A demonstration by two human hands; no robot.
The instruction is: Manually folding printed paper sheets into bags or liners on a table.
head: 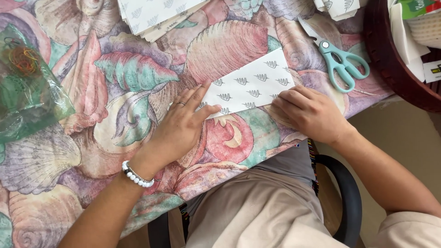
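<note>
Two bare hands lie flat on a folded sheet of paper (pixel 250 85), white with small leaf marks, on the desk (pixel 115 138) under a shell-print cloth. Left hand (pixel 181 124): fingers straight and together, pressing the paper's left end; no closed grip, nothing held. Right hand (pixel 312 112): fingers curled down, tips on the paper's lower right edge; also pinning, not clasping. Paper's long axis runs from left hand up and rightward, past the right fingertips; both hands touch it, the left covering more of it. Beyond the right hand: teal scissors (pixel 342 64), well apart, handles toward the person. Far beyond the left hand: a stack of like sheets (pixel 156 16). Left of the left hand: a clear green bag of rubber bands (pixel 25 87).
</note>
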